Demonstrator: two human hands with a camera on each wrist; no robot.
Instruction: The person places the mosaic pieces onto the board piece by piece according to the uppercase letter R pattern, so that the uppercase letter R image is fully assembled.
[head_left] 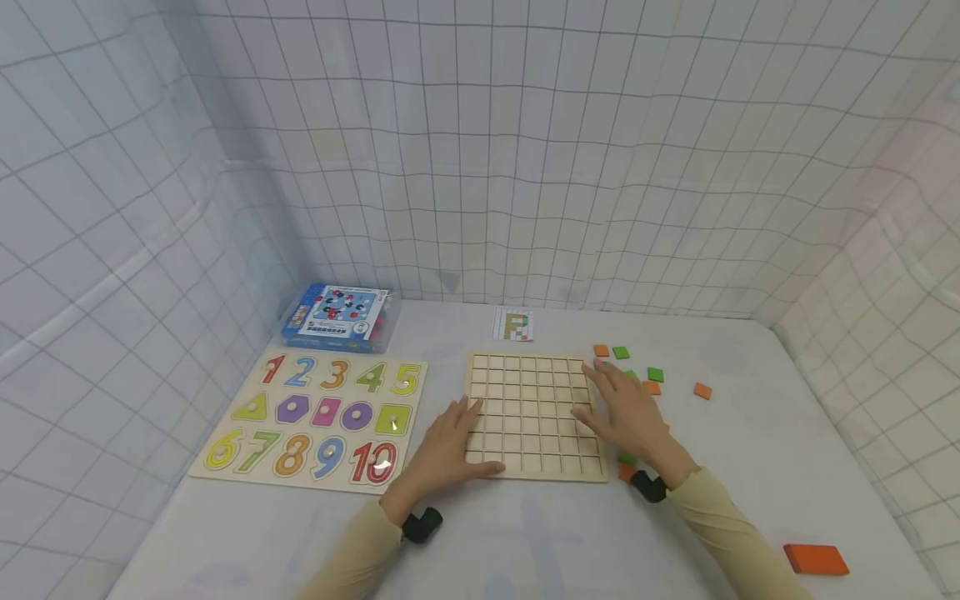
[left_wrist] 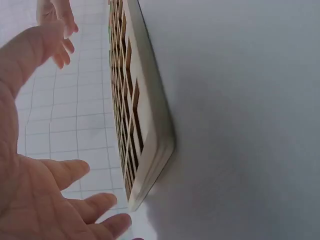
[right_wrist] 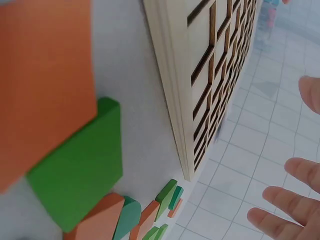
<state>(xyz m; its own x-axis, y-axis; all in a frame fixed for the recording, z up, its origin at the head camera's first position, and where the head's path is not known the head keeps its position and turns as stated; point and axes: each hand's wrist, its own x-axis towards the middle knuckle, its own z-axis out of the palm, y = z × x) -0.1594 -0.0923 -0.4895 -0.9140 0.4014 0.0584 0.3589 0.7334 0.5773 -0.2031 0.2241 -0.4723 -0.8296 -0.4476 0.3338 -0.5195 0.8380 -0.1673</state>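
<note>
A wooden grid board (head_left: pixel 532 417) with square cells lies flat on the white table in the head view. Over its left edge spreads my left hand (head_left: pixel 447 450), fingers apart and nothing held. My right hand (head_left: pixel 626 412) is at the board's right edge, its fingers loosely spread and holding nothing. In the left wrist view the board's corner (left_wrist: pixel 155 160) stands a little away from the fingers. Orange and green square tiles (right_wrist: pixel 85 175) lie beside the board in the right wrist view, some of them hidden under my right hand in the head view.
A number puzzle board (head_left: pixel 307 421) with knobbed pieces lies on the left. Behind it stands a clear box with a blue label (head_left: pixel 341 317). A small pattern card (head_left: pixel 513 324) is behind the grid board. An orange block (head_left: pixel 816 559) lies at the front right. Gridded cloth surrounds the table.
</note>
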